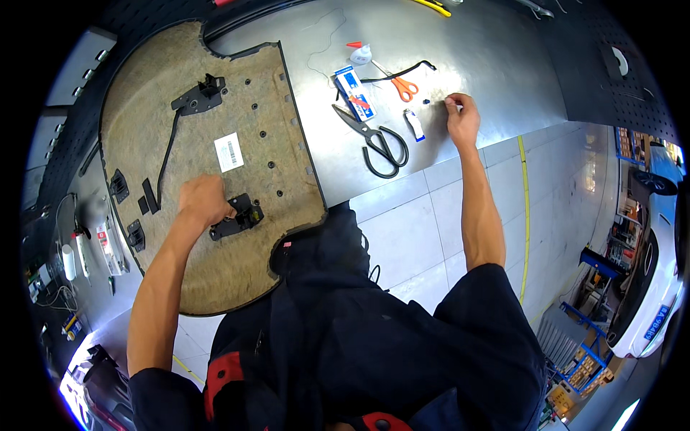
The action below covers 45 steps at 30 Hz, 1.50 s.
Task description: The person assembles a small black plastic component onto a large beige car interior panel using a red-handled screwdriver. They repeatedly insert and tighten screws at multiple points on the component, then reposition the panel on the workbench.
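A large trim panel (237, 93) with a brown fibrous back and a dark edge lies on the bench to the left. My left hand (205, 200) rests on it with curled fingers, thumb against a black bracket (236, 219); whatever it grips is hidden. Over the metal bench, my right hand (463, 118) is closed in a pinch, too small to show what is in it. Just left of those fingertips sits a tiny dark blue piece (426, 101). A small white-and-blue tube (414, 125) lies nearby. A second black bracket (198, 99) with a strap is on the panel's far part.
Between the panel and my right hand lie black-handled scissors (379, 147), orange-handled scissors (405, 87), a blue-and-white box (353, 92), a black strip (402, 72) and a small white bottle (361, 54) with a red cap. The metal bench (496, 65) ends before the tiled floor (410, 223).
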Each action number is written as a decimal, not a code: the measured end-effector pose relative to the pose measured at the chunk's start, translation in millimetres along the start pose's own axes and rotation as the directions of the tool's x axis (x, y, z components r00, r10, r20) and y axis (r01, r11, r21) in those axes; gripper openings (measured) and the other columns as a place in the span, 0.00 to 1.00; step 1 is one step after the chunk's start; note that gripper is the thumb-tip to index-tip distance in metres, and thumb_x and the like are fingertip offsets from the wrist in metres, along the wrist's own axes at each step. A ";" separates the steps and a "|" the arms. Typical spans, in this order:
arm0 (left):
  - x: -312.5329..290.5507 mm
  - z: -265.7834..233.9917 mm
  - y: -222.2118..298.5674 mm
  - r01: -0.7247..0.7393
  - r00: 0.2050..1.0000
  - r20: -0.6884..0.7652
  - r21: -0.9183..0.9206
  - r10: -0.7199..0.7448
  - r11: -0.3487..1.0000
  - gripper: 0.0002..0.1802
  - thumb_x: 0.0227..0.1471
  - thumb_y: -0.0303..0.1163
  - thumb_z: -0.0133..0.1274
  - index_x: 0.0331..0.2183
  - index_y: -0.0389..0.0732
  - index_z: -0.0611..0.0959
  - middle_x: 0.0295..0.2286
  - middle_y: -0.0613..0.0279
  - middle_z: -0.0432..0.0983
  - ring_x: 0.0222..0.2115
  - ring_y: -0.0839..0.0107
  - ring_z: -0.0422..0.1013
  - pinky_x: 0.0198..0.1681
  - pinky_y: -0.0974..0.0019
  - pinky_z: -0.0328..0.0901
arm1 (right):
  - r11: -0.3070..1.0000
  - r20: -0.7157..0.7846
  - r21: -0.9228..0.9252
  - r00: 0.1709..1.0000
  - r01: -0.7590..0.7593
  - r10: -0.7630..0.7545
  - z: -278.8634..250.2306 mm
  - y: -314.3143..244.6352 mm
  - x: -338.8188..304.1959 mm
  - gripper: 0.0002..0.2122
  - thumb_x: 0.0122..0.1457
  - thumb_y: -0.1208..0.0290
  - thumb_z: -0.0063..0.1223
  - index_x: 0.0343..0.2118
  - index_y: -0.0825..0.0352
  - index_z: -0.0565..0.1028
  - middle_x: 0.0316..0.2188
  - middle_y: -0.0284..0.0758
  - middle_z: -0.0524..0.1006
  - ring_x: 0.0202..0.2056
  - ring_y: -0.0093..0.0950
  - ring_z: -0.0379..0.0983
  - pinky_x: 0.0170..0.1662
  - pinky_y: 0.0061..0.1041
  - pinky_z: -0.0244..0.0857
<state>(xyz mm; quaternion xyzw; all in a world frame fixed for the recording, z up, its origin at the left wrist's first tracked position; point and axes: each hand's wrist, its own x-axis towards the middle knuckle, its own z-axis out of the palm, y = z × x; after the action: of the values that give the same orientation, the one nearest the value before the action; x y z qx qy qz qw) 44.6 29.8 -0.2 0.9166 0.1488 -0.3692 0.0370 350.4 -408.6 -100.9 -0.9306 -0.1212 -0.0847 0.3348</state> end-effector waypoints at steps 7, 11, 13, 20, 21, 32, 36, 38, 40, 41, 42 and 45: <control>-2.0 -1.5 -1.5 0.019 0.999 0.039 -0.010 -0.019 1.000 0.22 0.34 0.45 0.74 0.27 0.35 0.88 0.31 0.48 0.84 0.37 0.52 0.81 0.43 0.56 0.73 | 0.955 0.036 0.251 0.988 -0.155 0.151 6.1 -20.0 -19.8 0.15 0.70 0.64 0.45 0.36 0.70 0.78 0.29 0.37 0.79 0.32 0.29 0.75 0.40 0.29 0.68; 0.1 8.9 -6.1 0.009 1.000 -0.010 -0.030 -0.009 1.000 0.24 0.35 0.45 0.73 0.29 0.35 0.89 0.32 0.46 0.84 0.38 0.52 0.81 0.43 0.56 0.74 | 0.955 0.071 0.286 0.996 -0.075 0.057 12.7 -22.0 -23.4 0.17 0.71 0.62 0.43 0.40 0.69 0.81 0.26 0.36 0.78 0.29 0.28 0.73 0.37 0.28 0.67; -0.3 -8.2 2.4 0.034 0.992 0.119 0.005 -0.034 0.999 0.25 0.35 0.45 0.73 0.32 0.35 0.88 0.35 0.44 0.83 0.40 0.52 0.80 0.43 0.56 0.74 | 0.991 0.119 0.117 0.992 -0.059 0.045 -1.2 -42.2 -26.3 0.18 0.71 0.58 0.44 0.41 0.69 0.80 0.26 0.35 0.80 0.27 0.25 0.72 0.35 0.27 0.67; -2.9 5.1 -6.5 -0.039 0.999 -0.016 -0.039 0.038 0.998 0.27 0.35 0.48 0.72 0.28 0.32 0.88 0.30 0.44 0.83 0.36 0.50 0.81 0.40 0.53 0.74 | 0.965 0.151 0.038 0.957 -0.258 0.249 3.0 -31.9 -21.1 0.23 0.69 0.52 0.44 0.34 0.71 0.78 0.24 0.35 0.82 0.24 0.23 0.72 0.31 0.27 0.66; -3.8 4.6 -6.1 -0.035 0.999 -0.022 -0.042 0.034 0.998 0.27 0.35 0.48 0.72 0.28 0.32 0.87 0.31 0.44 0.83 0.36 0.50 0.81 0.40 0.54 0.74 | 0.960 0.176 0.032 0.947 -0.278 0.269 4.3 -36.4 -19.3 0.23 0.69 0.51 0.45 0.33 0.71 0.78 0.23 0.35 0.82 0.23 0.22 0.72 0.31 0.27 0.66; -5.1 20.8 -9.0 -0.040 0.986 -0.163 -0.060 0.029 0.997 0.25 0.33 0.46 0.75 0.29 0.35 0.88 0.31 0.48 0.84 0.36 0.52 0.81 0.41 0.57 0.74 | 0.924 0.269 0.147 0.913 -0.354 0.307 10.2 -56.0 -15.1 0.22 0.69 0.56 0.42 0.32 0.72 0.80 0.21 0.36 0.82 0.22 0.24 0.72 0.31 0.28 0.66; -8.1 0.5 -3.9 -0.005 1.000 0.012 -0.050 0.006 0.999 0.25 0.36 0.43 0.74 0.32 0.33 0.88 0.34 0.46 0.84 0.40 0.54 0.80 0.43 0.57 0.74 | 0.940 0.300 0.133 0.916 -0.315 0.265 -0.1 -60.8 -13.9 0.22 0.71 0.55 0.40 0.36 0.72 0.78 0.23 0.36 0.81 0.17 0.18 0.62 0.21 0.22 0.58; -9.7 -0.7 -3.8 0.020 0.999 0.030 -0.055 -0.019 0.998 0.24 0.36 0.43 0.74 0.30 0.33 0.88 0.33 0.47 0.84 0.39 0.54 0.81 0.42 0.56 0.74 | 0.932 0.364 0.086 0.882 -0.351 0.299 -1.6 -66.2 -11.8 0.23 0.71 0.54 0.40 0.40 0.73 0.77 0.24 0.36 0.82 0.19 0.19 0.66 0.24 0.23 0.61; -9.9 -2.6 -2.5 0.028 0.999 0.044 -0.057 -0.025 0.998 0.23 0.36 0.43 0.73 0.30 0.33 0.88 0.33 0.47 0.84 0.39 0.54 0.81 0.41 0.56 0.74 | 0.925 0.431 -0.001 0.834 -0.381 0.344 -6.8 -55.7 -4.8 0.24 0.70 0.53 0.41 0.46 0.75 0.76 0.27 0.36 0.84 0.23 0.22 0.72 0.30 0.25 0.67; -9.5 -3.4 -2.0 0.024 0.999 0.049 -0.058 -0.021 0.998 0.24 0.37 0.43 0.73 0.31 0.33 0.88 0.33 0.47 0.84 0.39 0.54 0.81 0.41 0.56 0.75 | 0.939 0.412 -0.009 0.854 -0.344 0.317 -8.0 -48.2 -5.7 0.23 0.70 0.54 0.41 0.48 0.74 0.76 0.29 0.36 0.84 0.24 0.22 0.73 0.30 0.25 0.67; -9.6 -3.9 -2.4 0.024 0.998 0.055 -0.058 -0.020 0.998 0.24 0.37 0.43 0.73 0.31 0.33 0.88 0.34 0.47 0.84 0.39 0.54 0.81 0.41 0.56 0.75 | 0.952 0.396 -0.016 0.872 -0.306 0.287 -6.8 -43.9 -9.4 0.23 0.70 0.55 0.42 0.49 0.73 0.75 0.31 0.37 0.84 0.24 0.23 0.73 0.30 0.24 0.68; -12.1 -5.1 -1.5 -0.007 1.000 0.014 -0.057 0.008 0.998 0.25 0.37 0.43 0.73 0.33 0.34 0.88 0.36 0.46 0.84 0.40 0.54 0.81 0.42 0.56 0.74 | 0.974 0.442 0.014 0.875 -0.225 0.196 -21.2 -43.3 -15.3 0.19 0.69 0.60 0.45 0.52 0.71 0.73 0.36 0.38 0.84 0.25 0.24 0.75 0.31 0.23 0.69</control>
<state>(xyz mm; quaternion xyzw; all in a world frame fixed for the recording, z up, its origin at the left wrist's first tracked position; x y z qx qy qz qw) 39.3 29.1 11.9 0.9130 0.1556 -0.3713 0.0656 321.9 -392.5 -62.2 -0.9220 -0.0942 0.1677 0.3360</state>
